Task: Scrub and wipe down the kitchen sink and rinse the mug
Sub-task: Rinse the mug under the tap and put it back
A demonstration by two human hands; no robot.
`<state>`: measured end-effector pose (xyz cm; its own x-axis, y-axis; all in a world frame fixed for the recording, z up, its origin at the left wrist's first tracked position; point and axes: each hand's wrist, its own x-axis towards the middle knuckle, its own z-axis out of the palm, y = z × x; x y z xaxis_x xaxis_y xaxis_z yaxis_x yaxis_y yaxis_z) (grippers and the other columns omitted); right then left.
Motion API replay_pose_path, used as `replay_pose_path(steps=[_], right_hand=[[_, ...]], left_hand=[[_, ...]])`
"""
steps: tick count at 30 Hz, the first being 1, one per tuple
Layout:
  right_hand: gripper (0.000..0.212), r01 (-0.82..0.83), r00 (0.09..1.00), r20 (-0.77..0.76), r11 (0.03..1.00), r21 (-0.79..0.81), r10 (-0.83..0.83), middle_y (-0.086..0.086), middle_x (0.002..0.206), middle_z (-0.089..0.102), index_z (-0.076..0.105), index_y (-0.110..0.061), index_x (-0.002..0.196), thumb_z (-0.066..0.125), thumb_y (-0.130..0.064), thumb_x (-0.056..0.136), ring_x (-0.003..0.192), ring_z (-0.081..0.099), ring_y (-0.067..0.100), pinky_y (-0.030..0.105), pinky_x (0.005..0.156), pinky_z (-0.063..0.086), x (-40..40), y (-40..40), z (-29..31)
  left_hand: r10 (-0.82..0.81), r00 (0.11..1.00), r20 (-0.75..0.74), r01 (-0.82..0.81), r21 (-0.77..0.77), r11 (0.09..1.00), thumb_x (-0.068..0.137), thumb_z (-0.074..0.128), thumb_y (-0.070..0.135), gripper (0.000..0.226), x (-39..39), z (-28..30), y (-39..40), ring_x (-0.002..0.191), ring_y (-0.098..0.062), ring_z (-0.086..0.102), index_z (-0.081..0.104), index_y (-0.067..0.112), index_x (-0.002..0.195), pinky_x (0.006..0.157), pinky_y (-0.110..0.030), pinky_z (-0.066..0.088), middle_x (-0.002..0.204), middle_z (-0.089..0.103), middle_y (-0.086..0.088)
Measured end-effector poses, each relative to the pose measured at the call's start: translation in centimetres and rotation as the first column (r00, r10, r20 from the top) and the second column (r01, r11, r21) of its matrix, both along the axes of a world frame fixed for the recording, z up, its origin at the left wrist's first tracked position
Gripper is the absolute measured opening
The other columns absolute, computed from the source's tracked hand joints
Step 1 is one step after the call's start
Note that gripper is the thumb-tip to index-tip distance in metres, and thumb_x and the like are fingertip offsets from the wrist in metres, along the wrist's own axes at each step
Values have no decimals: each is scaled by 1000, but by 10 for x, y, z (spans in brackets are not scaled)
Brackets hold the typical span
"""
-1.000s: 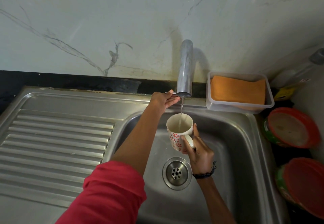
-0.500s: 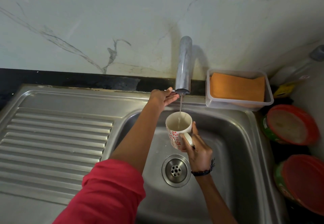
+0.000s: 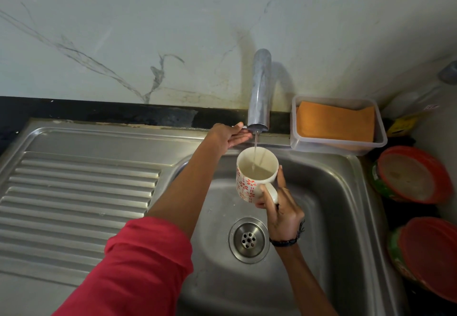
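I have the mug [image 3: 256, 176] in my right hand [image 3: 282, 213], held upright directly under the faucet [image 3: 259, 90] spout and above the sink [image 3: 329, 192] basin. The right grip is curled round the handle, thumb up along the mug's wall beside the rim. My left hand [image 3: 228, 137] reaches to the left side of the spout's end, fingers straight and laid against a small lever there; I cannot tell whether it is pressing.

I judge the mug to be ceramic: stiff, brittle, and heavier by the moment, since a thin stream [image 3: 254, 152] falls into it and pale, cloudy water already stands well up inside. Wet glaze will be slippery, so the handle is the safe hold, with the thumb steadying the wall; a knock against the steel basin or the spout could chip it. Tipping it out toward the drain [image 3: 248, 240], below the mug, should be done low.

It looks cream-white, with a red-orange flower pattern round the outside and a plain inside. The handle points toward me.
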<state>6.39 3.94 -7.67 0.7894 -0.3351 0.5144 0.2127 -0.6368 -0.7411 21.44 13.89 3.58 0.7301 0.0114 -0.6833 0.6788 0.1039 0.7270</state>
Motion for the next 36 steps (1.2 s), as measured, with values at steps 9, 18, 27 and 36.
replay_pose_path(steps=[9,18,27,36], right_hand=[[52,21,999,45,996,-86,-17,14,126,54,70,3,68,45,-32,97,73,62,10,-3,68,38,4,-5,3],[48,63,994,94,986,-156,-48,21,120,60,70,4,69,47,-28,97,57,65,15,11,58,43,5,-6,3],[48,66,996,69,988,-137,-57,18,121,61,71,3,78,45,-33,97,57,66,13,16,54,47,1,-1,-13],[45,112,994,5,987,-118,-112,14,122,61,73,-3,93,45,-37,96,61,67,13,24,50,50,-3,4,-22]], left_hand=[[-30,999,15,30,31,999,95,42,4,24,1,-4,4,70,-24,60,53,0,74,91,-36,48,57,63,-13],[-16,1000,17,15,60,998,93,49,5,26,5,-9,4,56,-17,63,52,2,68,76,-32,53,46,63,-8],[-22,998,58,21,34,999,94,46,2,22,-1,-10,0,107,-33,61,49,2,73,89,-35,49,111,61,-26],[-39,999,9,39,-44,998,96,44,7,26,7,-23,3,112,-31,59,53,0,73,82,-31,49,119,59,-26]])
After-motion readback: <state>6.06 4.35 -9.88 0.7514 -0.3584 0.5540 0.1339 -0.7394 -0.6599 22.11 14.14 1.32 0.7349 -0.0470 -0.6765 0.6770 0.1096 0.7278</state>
